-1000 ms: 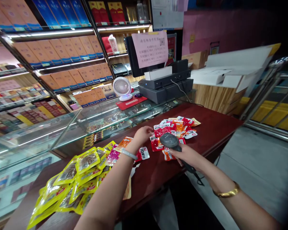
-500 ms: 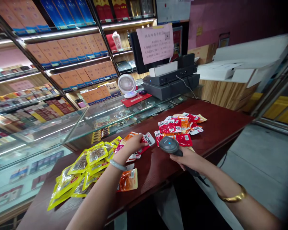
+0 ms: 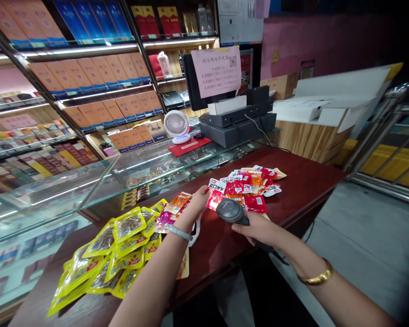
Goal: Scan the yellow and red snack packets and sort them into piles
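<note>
left hand (image 3: 199,201): thumb and fingers closed on red-and-white packet (image 3: 216,195) | right hand (image 3: 255,226): wrapped round dark scanner (image 3: 230,210); scanner head overlaps held packet in view, contact cannot be told | bench (image 3: 213,247): red and orange packets (image 3: 255,182) heaped beyond right hand; yellow packets (image 3: 129,225) piled left of left hand

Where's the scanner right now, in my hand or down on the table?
In hand: your right hand grips the scanner, close to the red packet that your left hand holds.
</note>
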Demonstrator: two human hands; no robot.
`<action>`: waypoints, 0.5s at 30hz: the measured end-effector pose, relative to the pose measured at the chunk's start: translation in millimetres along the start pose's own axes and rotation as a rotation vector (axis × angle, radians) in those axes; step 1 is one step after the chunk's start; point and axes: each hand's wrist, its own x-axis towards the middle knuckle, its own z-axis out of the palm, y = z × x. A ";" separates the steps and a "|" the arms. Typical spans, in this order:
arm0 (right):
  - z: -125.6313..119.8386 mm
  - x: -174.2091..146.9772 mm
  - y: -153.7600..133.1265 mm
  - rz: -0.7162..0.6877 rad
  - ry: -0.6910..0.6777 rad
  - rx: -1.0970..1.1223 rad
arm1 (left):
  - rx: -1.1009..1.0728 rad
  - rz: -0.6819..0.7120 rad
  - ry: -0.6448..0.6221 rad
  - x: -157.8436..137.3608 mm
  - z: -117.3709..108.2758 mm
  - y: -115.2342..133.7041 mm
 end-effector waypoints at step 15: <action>-20.7 4.3 16.1 0.028 0.070 0.075 | 0.937 0.080 0.123 33.4 -51.8 8.5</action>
